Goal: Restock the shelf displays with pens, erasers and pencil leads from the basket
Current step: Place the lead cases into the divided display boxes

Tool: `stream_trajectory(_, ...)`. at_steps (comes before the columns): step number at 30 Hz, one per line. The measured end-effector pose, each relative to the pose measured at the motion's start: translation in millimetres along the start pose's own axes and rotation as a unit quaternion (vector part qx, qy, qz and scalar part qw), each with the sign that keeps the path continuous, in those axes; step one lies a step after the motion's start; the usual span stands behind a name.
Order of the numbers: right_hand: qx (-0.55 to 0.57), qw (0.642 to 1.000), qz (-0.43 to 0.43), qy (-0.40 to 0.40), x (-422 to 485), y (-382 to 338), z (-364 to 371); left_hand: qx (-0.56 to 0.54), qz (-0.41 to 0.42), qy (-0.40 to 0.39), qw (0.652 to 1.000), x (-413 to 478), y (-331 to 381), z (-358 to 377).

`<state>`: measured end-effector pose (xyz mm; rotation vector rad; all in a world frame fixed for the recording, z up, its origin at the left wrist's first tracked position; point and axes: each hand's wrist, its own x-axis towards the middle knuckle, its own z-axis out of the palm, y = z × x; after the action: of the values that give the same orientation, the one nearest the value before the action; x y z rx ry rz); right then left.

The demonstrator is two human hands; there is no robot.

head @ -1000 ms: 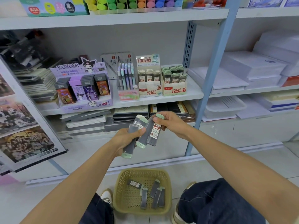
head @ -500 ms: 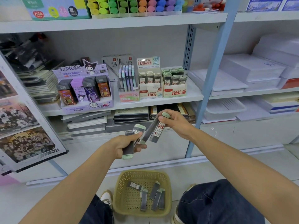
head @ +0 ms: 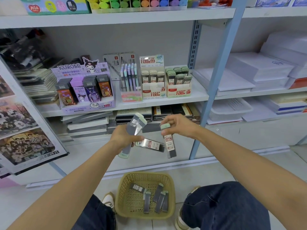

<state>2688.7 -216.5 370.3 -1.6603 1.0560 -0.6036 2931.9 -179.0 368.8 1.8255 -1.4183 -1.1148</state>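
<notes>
My left hand grips a fanned bunch of dark pencil lead cases with pale green caps; one of them sticks out sideways to the right. My right hand pinches a single lead case by its green cap, hanging upright and apart from the bunch. Below, a tan woven basket on the floor holds several more lead cases. On the middle shelf stand two lead display boxes, partly filled, beside a pen display.
A purple Kuromi display box stands left of the pens. Notebooks are stacked under the shelf. White paper reams fill the right bay behind a blue upright. A poster board leans at left. My knees flank the basket.
My right hand has pulled one lead case out of the bunch and moved it right and down. The left hand's bunch has tilted, with one case swinging out sideways.
</notes>
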Motion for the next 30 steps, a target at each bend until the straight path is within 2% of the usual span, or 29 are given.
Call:
stream_trajectory(5, -0.075, 0.996, -0.015, -0.043, 6.8, -3.4, 25.5, -0.016, 0.064, -0.054, 0.996, -8.1, 11.2, 14.6)
stream_trajectory(11, 0.028, 0.998, -0.008, -0.056, 2.2, 6.4, 30.7, -0.119, 0.033, -0.007, 0.992, -9.5, 14.4, 14.9)
stream_trajectory(15, 0.088, 0.996, -0.009, 0.014, -1.8, 8.8, 24.5, -0.202, 0.000, -0.016, 0.979, -10.6, 11.2, 15.5)
stream_trajectory(19, 0.161, 0.982, -0.041, 0.091, -3.2, 4.5, 18.7, -0.215, -0.012, -0.041, 0.976, -14.3, 7.8, 25.4)
stream_trajectory(23, 0.128, 0.985, -0.037, 0.113, 0.4, 2.3, 27.8, -0.257, 0.017, -0.036, 0.966, -17.6, 16.1, 40.5)
stream_trajectory(28, 0.117, 0.978, -0.017, 0.170, 2.9, 0.9, 28.0, -0.234, 0.050, -0.032, 0.970, -19.6, 24.0, 47.3)
stream_trajectory(30, 0.123, 0.979, -0.004, 0.164, 2.9, -1.0, 25.0, -0.228, 0.047, -0.025, 0.972, -17.4, 28.3, 48.0)
